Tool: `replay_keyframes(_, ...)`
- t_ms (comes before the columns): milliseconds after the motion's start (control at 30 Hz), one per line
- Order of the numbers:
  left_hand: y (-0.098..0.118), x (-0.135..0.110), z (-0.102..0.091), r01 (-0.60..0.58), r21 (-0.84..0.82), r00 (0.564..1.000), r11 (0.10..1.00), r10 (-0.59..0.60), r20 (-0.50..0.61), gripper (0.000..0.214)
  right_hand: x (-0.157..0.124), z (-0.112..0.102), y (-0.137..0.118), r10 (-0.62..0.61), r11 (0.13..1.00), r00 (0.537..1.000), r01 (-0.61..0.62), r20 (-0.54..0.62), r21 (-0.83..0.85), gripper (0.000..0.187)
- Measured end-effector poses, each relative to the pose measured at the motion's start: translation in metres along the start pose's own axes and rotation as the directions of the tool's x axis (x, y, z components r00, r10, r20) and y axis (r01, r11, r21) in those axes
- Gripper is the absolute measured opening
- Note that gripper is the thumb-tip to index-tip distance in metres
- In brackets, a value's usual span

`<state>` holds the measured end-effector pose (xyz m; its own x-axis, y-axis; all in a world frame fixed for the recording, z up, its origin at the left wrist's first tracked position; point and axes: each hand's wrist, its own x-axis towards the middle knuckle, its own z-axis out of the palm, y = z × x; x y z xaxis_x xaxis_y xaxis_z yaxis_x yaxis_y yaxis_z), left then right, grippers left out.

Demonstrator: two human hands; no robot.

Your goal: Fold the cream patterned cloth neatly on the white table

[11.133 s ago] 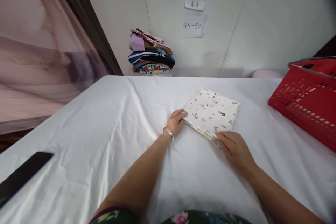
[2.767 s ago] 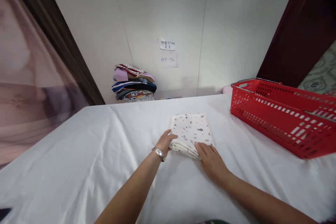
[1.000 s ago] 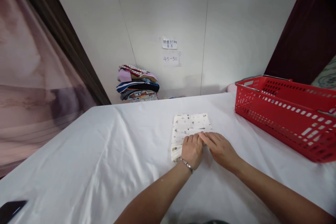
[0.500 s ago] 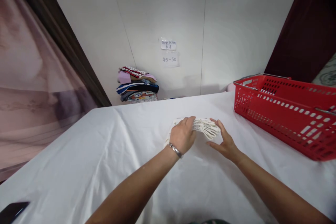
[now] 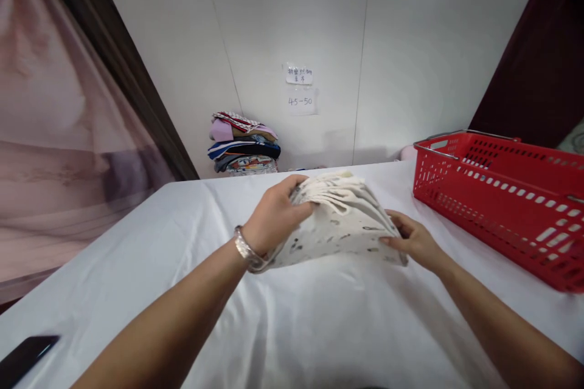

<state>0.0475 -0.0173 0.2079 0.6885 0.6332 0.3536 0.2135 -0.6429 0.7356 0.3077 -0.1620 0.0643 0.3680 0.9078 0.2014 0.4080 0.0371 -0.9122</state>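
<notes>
A folded white cloth (image 5: pixel 338 226) with small printed spots is lifted off the white-covered table (image 5: pixel 182 292). My left hand (image 5: pixel 274 217), with a metal bracelet at the wrist, grips its left edge, fingers curled over the stacked folds. My right hand (image 5: pixel 410 239) holds the cloth's lower right corner from beneath. The cloth tilts, its underside facing me.
A red plastic basket (image 5: pixel 502 194) stands on the table at the right. A pile of folded coloured cloths (image 5: pixel 244 143) sits against the wall behind the table, under two paper labels (image 5: pixel 300 86). A dark phone (image 5: pixel 25 355) lies at the near left edge. A pink curtain (image 5: pixel 50 134) hangs left.
The cloth lay flat under both hands a second ago. Both hands have since gripped its edges and raised it off the table, towards me and upward.
</notes>
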Motion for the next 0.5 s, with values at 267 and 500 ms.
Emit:
replay_keyframes(267, -0.052, -0.014, -0.005, 0.421, -0.635, 0.906, 0.648, -0.338, 0.256, 0.051, 0.034, -0.056, -0.083, 0.079, 0.977, 0.967, -0.027, 0.241, -0.212, 0.073)
replay_keyframes(500, -0.173, -0.031, 0.061, 0.723, -0.181, 0.688, 0.667, -0.72, 0.091, 0.013, 0.103, 0.025, 0.017, 0.28, 0.885, 0.856, -0.053, 0.435, -0.463, 0.064)
